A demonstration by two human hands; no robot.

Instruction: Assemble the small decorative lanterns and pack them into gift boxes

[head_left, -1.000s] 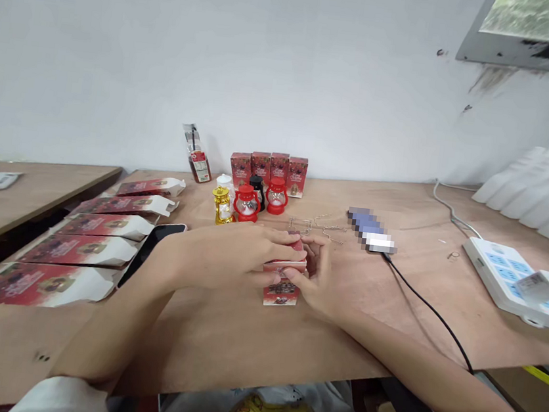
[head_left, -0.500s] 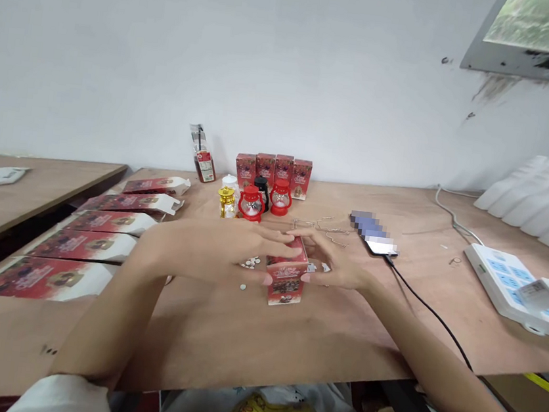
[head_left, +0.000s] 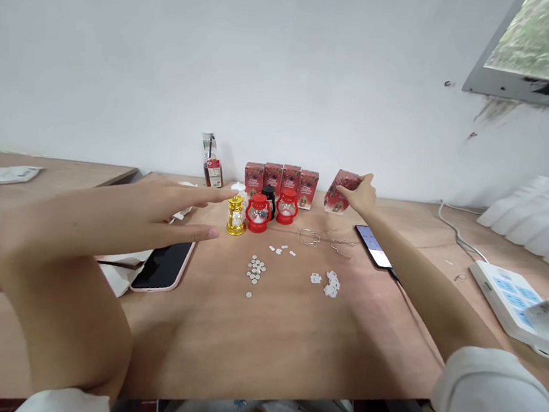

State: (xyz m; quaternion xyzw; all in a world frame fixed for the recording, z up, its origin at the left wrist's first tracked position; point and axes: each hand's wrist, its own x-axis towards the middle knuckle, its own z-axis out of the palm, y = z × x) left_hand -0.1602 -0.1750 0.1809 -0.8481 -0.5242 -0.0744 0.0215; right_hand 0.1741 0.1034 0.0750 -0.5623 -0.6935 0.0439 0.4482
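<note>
My right hand (head_left: 362, 195) grips a red printed box (head_left: 340, 190) near the back of the table, tilted a little, just right of a row of similar red boxes (head_left: 290, 180) along the wall. Fingers stretched out, my left hand (head_left: 192, 210) hovers with nothing in it, its fingertips close to a small gold lantern (head_left: 236, 217). Beside that lantern stand two red lanterns (head_left: 258, 214), a black lantern (head_left: 269, 199) and a partly hidden white lantern (head_left: 237, 188). My left arm covers most of the flattened boxes at the left.
Round button cells (head_left: 256, 269), small white pieces (head_left: 332, 284) and bent wire handles (head_left: 310, 236) lie mid-table. A dark phone (head_left: 163, 266) is at left, a lit phone (head_left: 373, 246) at right. Farther right are a power strip (head_left: 516, 300) and white stacked shapes (head_left: 545, 217). A drink pouch (head_left: 211, 162) stands at back.
My right hand has carried the red box from the table's middle to the back right. My left hand has let go of it and moved left.
</note>
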